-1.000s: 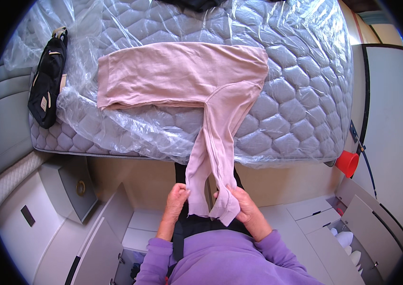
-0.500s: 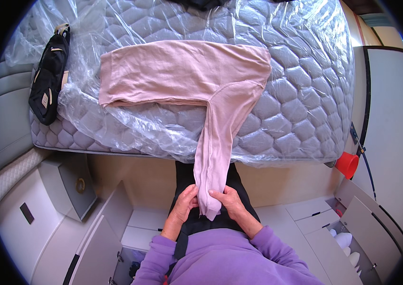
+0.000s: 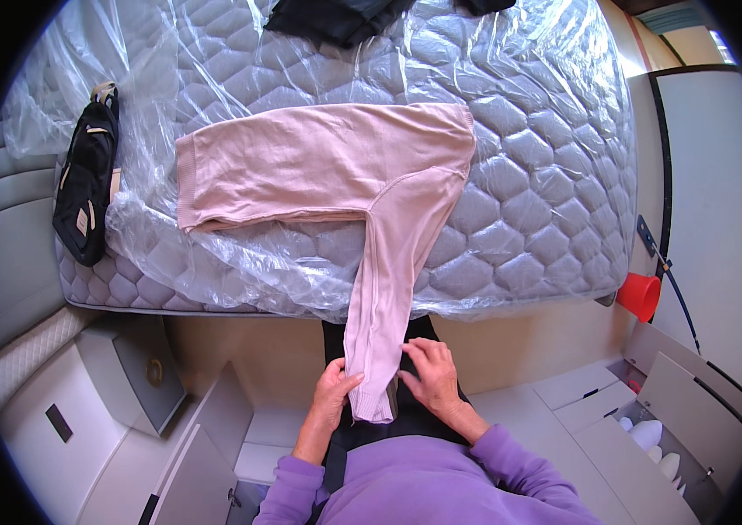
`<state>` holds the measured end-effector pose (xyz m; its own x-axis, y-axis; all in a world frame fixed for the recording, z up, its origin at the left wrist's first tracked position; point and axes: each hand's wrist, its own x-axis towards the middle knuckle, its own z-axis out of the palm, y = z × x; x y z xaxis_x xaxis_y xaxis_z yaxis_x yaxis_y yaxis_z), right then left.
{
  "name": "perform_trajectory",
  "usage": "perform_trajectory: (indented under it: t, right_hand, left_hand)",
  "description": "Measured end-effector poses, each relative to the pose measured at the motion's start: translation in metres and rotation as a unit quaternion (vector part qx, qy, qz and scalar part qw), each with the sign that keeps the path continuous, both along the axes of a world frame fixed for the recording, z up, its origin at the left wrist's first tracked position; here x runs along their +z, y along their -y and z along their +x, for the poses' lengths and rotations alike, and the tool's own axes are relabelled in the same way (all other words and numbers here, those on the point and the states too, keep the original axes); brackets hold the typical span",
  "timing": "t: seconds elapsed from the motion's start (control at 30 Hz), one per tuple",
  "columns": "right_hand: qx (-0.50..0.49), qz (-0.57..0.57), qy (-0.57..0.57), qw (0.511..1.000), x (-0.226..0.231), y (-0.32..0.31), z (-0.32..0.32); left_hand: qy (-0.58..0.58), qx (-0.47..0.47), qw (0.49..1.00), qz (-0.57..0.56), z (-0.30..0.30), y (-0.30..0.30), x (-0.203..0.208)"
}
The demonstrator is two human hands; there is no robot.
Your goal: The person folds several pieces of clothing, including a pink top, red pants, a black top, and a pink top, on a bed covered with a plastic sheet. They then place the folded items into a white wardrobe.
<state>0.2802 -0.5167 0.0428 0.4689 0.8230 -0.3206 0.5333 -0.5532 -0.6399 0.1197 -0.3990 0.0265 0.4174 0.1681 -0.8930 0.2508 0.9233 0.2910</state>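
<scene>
A pink sweater (image 3: 310, 162), folded in half lengthwise, lies on the plastic-covered mattress (image 3: 511, 219). Its ribbed hem points left, and its sleeves (image 3: 377, 324), laid together, hang over the near edge towards me. My left hand (image 3: 330, 392) is closed on the left side of the sleeves, just above the cuffs (image 3: 373, 409), with the thumb on top. At the sleeves' right side, my right hand (image 3: 435, 376) is open, its fingers and thumb apart. Whether its fingertips touch the fabric I cannot tell.
A black bag (image 3: 87, 179) lies at the mattress's left end, and black items (image 3: 340, 19) lie at the far side. A grey cabinet (image 3: 139, 372) stands at left. Open cupboard doors (image 3: 694, 411) are at lower right, near a red bucket (image 3: 639, 297).
My right hand has loosened from the cuffs and moved slightly up and right, fingers now apart. My left hand still holds the sleeves. The mattress and sweater appear lower in the view.
</scene>
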Motion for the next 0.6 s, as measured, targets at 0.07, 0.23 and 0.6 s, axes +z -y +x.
perform_trajectory:
  t: [0.07,0.23,0.6]
  right_hand:
    - [0.074,0.051,0.05,0.995,0.003,-0.013,0.009]
    - [0.217,0.094,0.066,0.969,-0.008,-0.041,0.03]
    - [0.044,0.112,-0.023,0.993,-0.062,-0.053,0.047]
  left_hand:
    - [0.021,-0.003,1.0,-0.01,0.006,-0.004,0.005]
    - [0.067,0.031,0.997,0.03,0.027,-0.016,0.03]
    - [0.167,0.007,0.984,0.056,0.1,-0.09,0.03]
